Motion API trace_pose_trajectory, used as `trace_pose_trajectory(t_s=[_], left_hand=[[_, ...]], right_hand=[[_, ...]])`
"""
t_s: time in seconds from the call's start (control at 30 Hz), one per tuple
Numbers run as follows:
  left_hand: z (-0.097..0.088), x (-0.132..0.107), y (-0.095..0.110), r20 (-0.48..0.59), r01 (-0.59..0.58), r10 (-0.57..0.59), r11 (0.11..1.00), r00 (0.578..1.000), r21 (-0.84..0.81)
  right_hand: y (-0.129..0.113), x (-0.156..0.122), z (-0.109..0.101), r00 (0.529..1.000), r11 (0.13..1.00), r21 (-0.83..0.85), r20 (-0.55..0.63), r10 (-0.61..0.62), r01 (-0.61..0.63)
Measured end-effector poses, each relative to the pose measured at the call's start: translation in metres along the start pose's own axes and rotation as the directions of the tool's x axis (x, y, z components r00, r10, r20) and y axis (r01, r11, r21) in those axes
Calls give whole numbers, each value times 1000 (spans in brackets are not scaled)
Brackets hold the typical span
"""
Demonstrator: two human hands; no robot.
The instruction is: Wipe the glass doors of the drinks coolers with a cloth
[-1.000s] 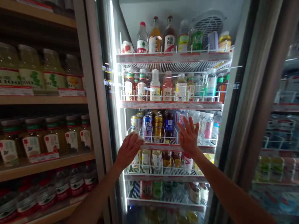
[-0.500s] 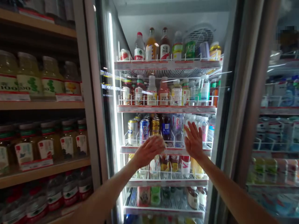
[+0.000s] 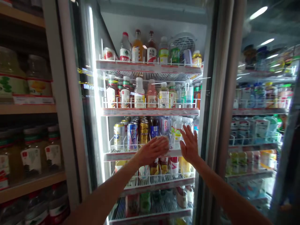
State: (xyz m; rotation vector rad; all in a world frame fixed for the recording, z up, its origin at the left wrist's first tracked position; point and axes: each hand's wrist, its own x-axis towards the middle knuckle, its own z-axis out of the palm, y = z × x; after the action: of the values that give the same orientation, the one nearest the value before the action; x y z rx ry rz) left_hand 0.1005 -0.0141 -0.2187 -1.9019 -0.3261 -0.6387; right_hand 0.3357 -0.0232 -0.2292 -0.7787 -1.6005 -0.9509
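Note:
My left hand (image 3: 153, 150) is pressed flat toward the glass door (image 3: 150, 70) of a lit drinks fridge, with a pale, crumpled cloth (image 3: 165, 139) under its fingers. Most of that cloth is hidden by the hand. Farther right, my right hand (image 3: 189, 147) is open with fingers spread, palm toward the same glass, and appears to rest on it. Behind the hands, through the glass, stand gold cans (image 3: 143, 132), a blue can (image 3: 132, 136) and clear bottles (image 3: 177, 131) on a wire shelf.
Wooden shelves (image 3: 30, 108) with juice bottles (image 3: 31, 153) stand on the left. A metal door frame (image 3: 225, 93) runs down the right side, with another drinks fridge (image 3: 253, 111) beyond it. Upper fridge shelves hold more bottles (image 3: 139, 93). Reflections show on the glass.
The view has swung right, so the fridge sits farther left in it. Against the shelves behind, my left hand with the cloth has moved right across the glass; my right hand has shifted right too.

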Motion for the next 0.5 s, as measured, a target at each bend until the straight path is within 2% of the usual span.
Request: trace_pose_trajectory(t_s=[0.07,0.1,0.13,0.17,0.2,0.27,0.3,0.33,0.4,0.43,0.47,0.5], left_hand=[[3,18,-4,-65,237,-235,971,970,30],[6,26,-3,-80,310,-307,950,948,29],[9,32,1,-69,309,-307,951,949,15],[11,36,6,-33,225,-225,974,974,-10],[14,39,11,6,80,-80,996,997,-47],[19,45,20,55,-186,193,976,980,-114],[20,49,22,59,-235,243,964,968,-121],[21,54,21,49,-210,217,972,975,-108],[22,69,18,-1,13,-13,999,1000,-53],[22,77,17,-24,126,-127,991,992,-34],[23,84,17,-38,184,-185,982,982,-29],[25,90,20,-32,168,-169,985,985,-37]], right_hand=[[9,-5,-5,999,999,-37,-5,37,-37],[13,-8,-7,999,997,-54,-10,53,-53],[17,-11,-9,998,996,-67,-13,64,-65],[20,-13,-11,998,995,-77,-10,70,-70],[22,-16,-13,997,994,-84,-5,72,-72],[27,-19,-16,997,993,-92,8,74,-73],[30,-21,-18,997,993,-92,9,76,-75],[33,-21,-19,997,993,-90,2,79,-78],[39,-22,-22,996,993,-85,-26,85,-87],[42,-21,-24,995,992,-81,-34,89,-92],[44,-21,-25,995,993,-78,-37,91,-94],[47,-20,-27,996,993,-75,-37,87,-90]])
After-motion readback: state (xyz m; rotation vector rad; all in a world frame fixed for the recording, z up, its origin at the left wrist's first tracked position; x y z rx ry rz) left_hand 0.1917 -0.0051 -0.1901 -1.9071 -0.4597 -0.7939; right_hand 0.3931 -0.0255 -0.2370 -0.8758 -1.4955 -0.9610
